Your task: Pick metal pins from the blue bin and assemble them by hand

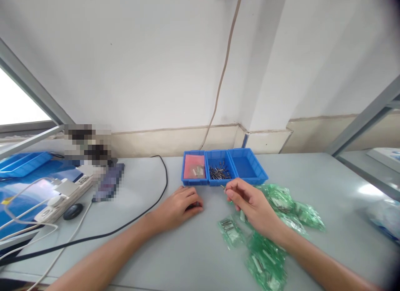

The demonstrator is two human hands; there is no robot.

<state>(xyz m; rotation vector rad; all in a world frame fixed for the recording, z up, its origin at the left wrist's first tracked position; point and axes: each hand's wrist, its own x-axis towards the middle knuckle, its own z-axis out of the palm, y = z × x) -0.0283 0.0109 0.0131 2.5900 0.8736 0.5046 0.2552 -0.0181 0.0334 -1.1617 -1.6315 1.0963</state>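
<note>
My right hand (248,201) pinches a small metal pin (223,187) between thumb and fingertips, just in front of the blue bins. On the table to its left rests my left hand (181,204), its fingers curled inward; whatever they may hold is hidden. Dark metal pins (219,171) lie heaped in the middle blue bin (215,182). The left blue bin (195,182) contains a pink sheet (189,162) and a clear bag of small pale pieces (198,171). No contents show in the right blue bin (243,166). Green plastic bags of metal pieces (265,262) lie around and under my right forearm.
A black cable (125,227) curves across the table's left side. A white power strip (59,203) with plugs, a black mouse (73,211) and another blue tray (25,162) are at far left. Behind the bins stands a wall with a hanging cord (223,72).
</note>
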